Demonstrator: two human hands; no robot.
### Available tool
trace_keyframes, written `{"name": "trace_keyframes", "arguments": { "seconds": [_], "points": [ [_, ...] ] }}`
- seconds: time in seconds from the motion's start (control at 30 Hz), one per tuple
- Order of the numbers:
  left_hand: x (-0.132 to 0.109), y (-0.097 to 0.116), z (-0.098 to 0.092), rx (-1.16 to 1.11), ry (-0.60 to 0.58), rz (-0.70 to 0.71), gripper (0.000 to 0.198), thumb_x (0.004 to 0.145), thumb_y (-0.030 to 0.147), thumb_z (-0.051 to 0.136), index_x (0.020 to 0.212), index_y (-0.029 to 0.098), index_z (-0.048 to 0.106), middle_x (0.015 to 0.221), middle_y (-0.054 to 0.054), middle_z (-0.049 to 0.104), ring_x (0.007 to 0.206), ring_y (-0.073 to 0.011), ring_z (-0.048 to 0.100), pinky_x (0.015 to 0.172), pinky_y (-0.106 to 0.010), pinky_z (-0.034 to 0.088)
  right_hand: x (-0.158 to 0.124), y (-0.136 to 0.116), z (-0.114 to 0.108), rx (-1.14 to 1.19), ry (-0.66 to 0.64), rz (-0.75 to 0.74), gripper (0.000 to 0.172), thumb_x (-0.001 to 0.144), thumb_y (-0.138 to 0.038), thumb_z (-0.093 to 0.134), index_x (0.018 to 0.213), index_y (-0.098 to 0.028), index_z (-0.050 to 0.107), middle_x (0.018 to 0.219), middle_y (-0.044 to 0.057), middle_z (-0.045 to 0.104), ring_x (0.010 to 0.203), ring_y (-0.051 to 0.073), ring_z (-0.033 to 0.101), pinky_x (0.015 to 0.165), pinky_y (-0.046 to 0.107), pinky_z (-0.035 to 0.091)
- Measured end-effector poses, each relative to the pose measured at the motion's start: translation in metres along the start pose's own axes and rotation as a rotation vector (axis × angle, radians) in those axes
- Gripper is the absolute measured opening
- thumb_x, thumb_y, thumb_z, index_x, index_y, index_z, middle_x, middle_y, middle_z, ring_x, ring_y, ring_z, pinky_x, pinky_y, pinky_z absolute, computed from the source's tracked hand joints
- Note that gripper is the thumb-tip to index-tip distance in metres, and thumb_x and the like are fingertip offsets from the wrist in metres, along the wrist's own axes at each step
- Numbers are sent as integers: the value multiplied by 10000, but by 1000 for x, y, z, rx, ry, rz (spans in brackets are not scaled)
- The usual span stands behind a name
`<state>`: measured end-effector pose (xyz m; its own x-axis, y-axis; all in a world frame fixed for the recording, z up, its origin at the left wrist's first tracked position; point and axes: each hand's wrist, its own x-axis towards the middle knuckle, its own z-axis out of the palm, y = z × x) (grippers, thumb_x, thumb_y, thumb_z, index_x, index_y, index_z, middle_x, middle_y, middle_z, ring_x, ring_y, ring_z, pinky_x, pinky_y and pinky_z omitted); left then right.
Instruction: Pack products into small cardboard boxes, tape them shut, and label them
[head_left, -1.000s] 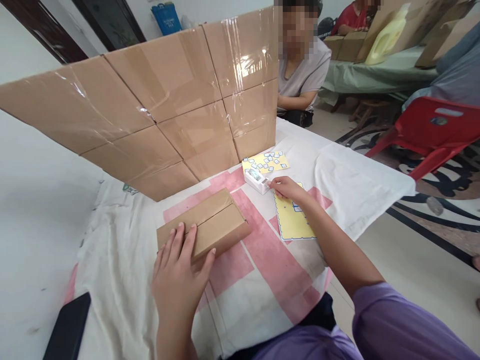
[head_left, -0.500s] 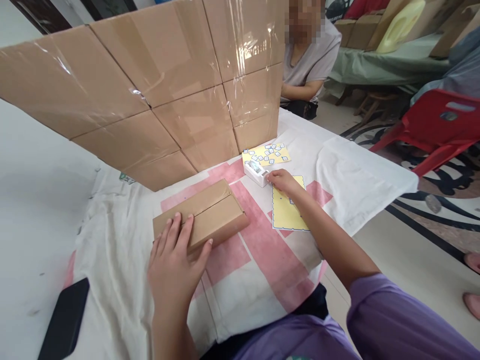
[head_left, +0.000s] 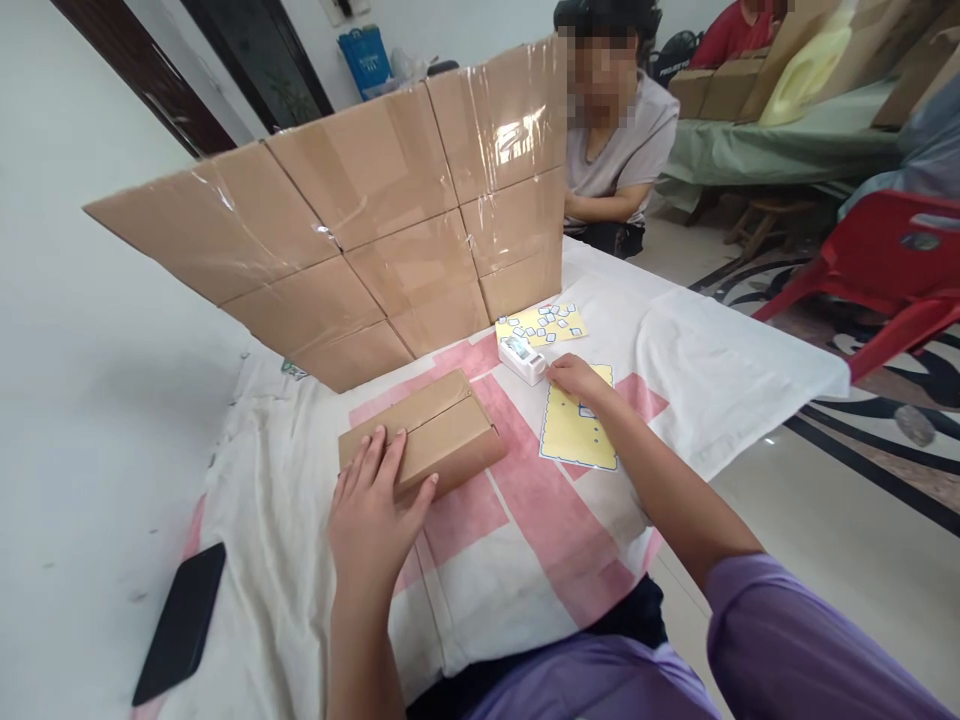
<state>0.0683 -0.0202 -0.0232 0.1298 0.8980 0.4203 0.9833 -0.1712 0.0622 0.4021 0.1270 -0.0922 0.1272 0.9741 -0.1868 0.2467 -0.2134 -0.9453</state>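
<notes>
A closed cardboard box [head_left: 457,425] lies flat on the cloth. My left hand [head_left: 379,490] rests on it, fingers spread over the top and the thumb along the near side. Farther right stands a small white tape dispenser [head_left: 523,362]. At its right end is my right hand [head_left: 576,378], fingertips pinched together; whatever is between them is too small to make out. Under my right wrist lies a yellow sheet with a blue scalloped edge [head_left: 562,430]. Behind the dispenser is a second yellow sheet [head_left: 517,328] with several small white pieces on it.
A tall taped cardboard panel [head_left: 405,260] stands across the table's back. A black phone [head_left: 180,625] lies at the left by the wall. Another person [head_left: 622,170] sits beyond the panel. A red chair [head_left: 885,270] is on the right, beyond the white tablecloth [head_left: 720,350].
The camera view has tilted up and shifted left. My right fingertips have moved slightly away from the dispenser's end. My left hand stays on the box.
</notes>
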Motion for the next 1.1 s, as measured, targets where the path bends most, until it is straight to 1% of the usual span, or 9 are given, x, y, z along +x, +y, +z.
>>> {"name": "trace_keyframes", "arguments": {
  "seconds": [0.07, 0.13, 0.27, 0.4, 0.5, 0.6, 0.73, 0.9, 1.1],
  "points": [
    [-1, 0, 1, 2, 6, -1, 597, 928, 494, 546, 1465, 237, 499, 1562, -96, 467, 1414, -327, 472, 1149, -502, 386, -6, -4, -3, 42, -12, -44, 261, 715, -284, 661, 540, -192, 490, 569, -16, 397, 517, 95, 307, 450, 249, 215],
    [-1, -1, 1, 5, 16, 5, 596, 926, 493, 550, 1461, 234, 505, 1561, -94, 469, 1416, -328, 469, 1156, -502, 382, -15, -13, -4, 92, -25, -115, 231, 742, -348, 657, 613, -173, 579, 789, 38, 524, 595, 102, 394, 470, 239, 283],
    [0, 0, 0, 10, 21, 17, 578, 930, 477, 542, 1450, 226, 515, 1549, -101, 485, 1401, -328, 487, 1150, -509, 388, -40, -41, -2, 231, -152, -243, 247, 786, -415, 640, 738, -178, 689, 1143, 57, 519, 652, 81, 416, 512, 243, 320],
    [3, 0, -6, -2, -11, 11, 574, 934, 471, 539, 1448, 215, 520, 1546, -115, 486, 1400, -329, 490, 1136, -508, 404, -71, -72, 10, 502, -398, -295, 166, 789, -356, 690, 840, -206, 739, 1016, 32, 556, 622, 81, 375, 531, 257, 289],
    [8, 1, -14, -23, -38, 4, 563, 942, 479, 535, 1441, 219, 524, 1537, -129, 495, 1398, -320, 495, 1148, -520, 389, -94, -92, 23, 558, -481, -276, 169, 793, -315, 722, 938, -234, 754, 857, 12, 568, 652, 105, 413, 586, 255, 337],
    [13, 2, -22, -91, -44, 4, 584, 957, 488, 512, 1475, 221, 477, 1517, -118, 522, 1438, -294, 450, 1197, -523, 338, -114, -107, 39, 531, -505, -315, 174, 784, -313, 756, 943, -244, 746, 873, 19, 613, 709, 126, 481, 612, 253, 368],
    [15, -2, -21, -270, -79, -12, 583, 966, 509, 492, 1488, 249, 468, 1572, -97, 451, 1492, -292, 365, 1229, -541, 294, -130, -118, 61, 484, -564, -466, 162, 834, -329, 735, 971, -244, 727, 893, 25, 643, 801, 150, 555, 631, 256, 387],
    [10, -12, -9, -438, -78, 24, 526, 943, 477, 558, 1429, 277, 544, 1579, -89, 433, 1495, -309, 355, 1236, -579, 259, -132, -121, 82, 392, -572, -564, 123, 852, -331, 727, 935, -242, 709, 927, 26, 652, 911, 180, 611, 825, 337, 456],
    [5, -19, -16, -685, 87, 25, 393, 1010, 430, 452, 1372, 325, 561, 1530, -52, 516, 1466, -252, 415, 1243, -580, 231, -129, -125, 100, 175, -491, -729, 114, 859, -341, 722, 932, -257, 741, 1289, 86, 549, 1309, 269, 467, 985, 415, 429]
  ]
}}
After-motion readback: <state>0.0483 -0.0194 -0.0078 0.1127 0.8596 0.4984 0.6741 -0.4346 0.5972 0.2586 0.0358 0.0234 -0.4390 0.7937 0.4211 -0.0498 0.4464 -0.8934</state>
